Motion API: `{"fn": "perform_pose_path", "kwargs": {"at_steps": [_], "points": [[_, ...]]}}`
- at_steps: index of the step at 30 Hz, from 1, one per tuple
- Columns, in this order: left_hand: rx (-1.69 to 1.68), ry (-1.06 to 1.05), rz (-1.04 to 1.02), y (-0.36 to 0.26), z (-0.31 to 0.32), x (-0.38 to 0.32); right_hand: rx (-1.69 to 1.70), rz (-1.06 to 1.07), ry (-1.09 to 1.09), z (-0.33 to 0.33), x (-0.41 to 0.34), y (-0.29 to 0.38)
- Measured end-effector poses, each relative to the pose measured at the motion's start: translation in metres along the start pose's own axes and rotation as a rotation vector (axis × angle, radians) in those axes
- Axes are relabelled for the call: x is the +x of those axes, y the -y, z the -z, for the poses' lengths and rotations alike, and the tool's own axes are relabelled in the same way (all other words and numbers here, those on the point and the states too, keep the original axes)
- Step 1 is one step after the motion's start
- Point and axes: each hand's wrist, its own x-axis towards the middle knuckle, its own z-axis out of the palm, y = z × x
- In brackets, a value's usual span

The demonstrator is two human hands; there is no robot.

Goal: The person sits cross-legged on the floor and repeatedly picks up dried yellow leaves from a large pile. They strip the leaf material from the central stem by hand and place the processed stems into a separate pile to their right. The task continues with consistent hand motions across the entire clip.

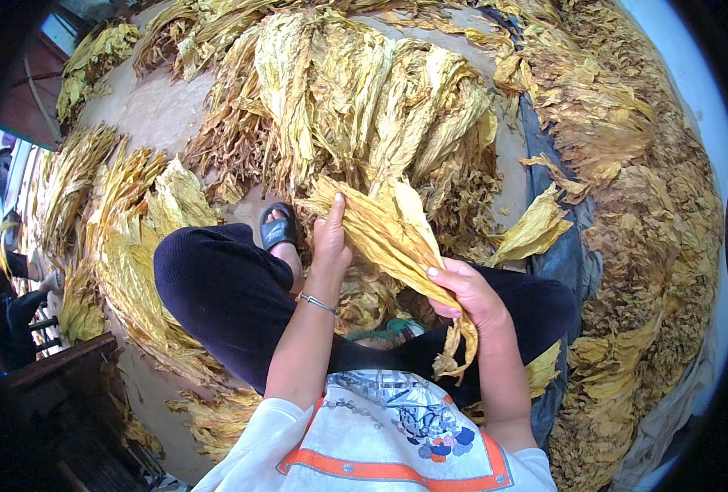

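My left hand [332,238] and my right hand [467,289] hold a bundle of dried yellow tobacco leaves [388,237] slantwise above my lap. The left thumb lies along the bundle's upper left end. At the lower right, my right thumb presses on the leaves, and a curled end hangs below that hand. Just beyond the bundle lies a large heap of dried tobacco leaves [327,92], pale yellow on top with brown, crumpled parts beneath. A loose yellow leaf [533,227] rests to the right of my right hand.
More leaf piles [124,246] lie on the floor to the left. A long, deep leaf pile [634,246] runs down the right side, with a dark blue cloth [539,141] along its edge. Dark wooden furniture [63,369] stands at lower left. Another person's legs [16,295] show at far left.
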Motion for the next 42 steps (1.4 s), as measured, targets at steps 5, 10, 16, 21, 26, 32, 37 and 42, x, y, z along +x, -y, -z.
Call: {"fn": "perform_pose_path", "kwargs": {"at_steps": [5,10,16,21,26,32,37,42], "points": [[0.019,0.025,-0.017,-0.003,0.005,0.003,-0.073,0.033,-0.079,0.000,-0.034,0.008],[0.169,0.111,0.059,-0.009,-0.001,0.001,0.055,0.335,-0.260,0.034,-0.124,0.013],[0.245,0.191,0.215,0.014,0.032,0.025,-0.317,0.812,-1.452,0.121,-0.295,-0.059],[0.362,0.216,0.372,0.022,0.053,0.027,-0.060,0.750,-1.915,0.169,-0.334,-0.212],[0.510,0.215,0.423,0.018,0.085,0.038,0.057,-0.057,-1.952,0.217,-0.272,-0.327],[0.621,0.108,0.430,0.028,0.065,0.011,-0.191,-0.602,-1.610,0.290,-0.202,-0.429],[0.783,0.029,0.374,0.021,0.046,-0.014,-0.569,-0.588,-1.516,0.271,-0.249,-0.388],[0.736,-0.038,0.278,0.042,0.051,0.000,-0.752,0.056,-1.742,0.214,-0.259,-0.197]]}}
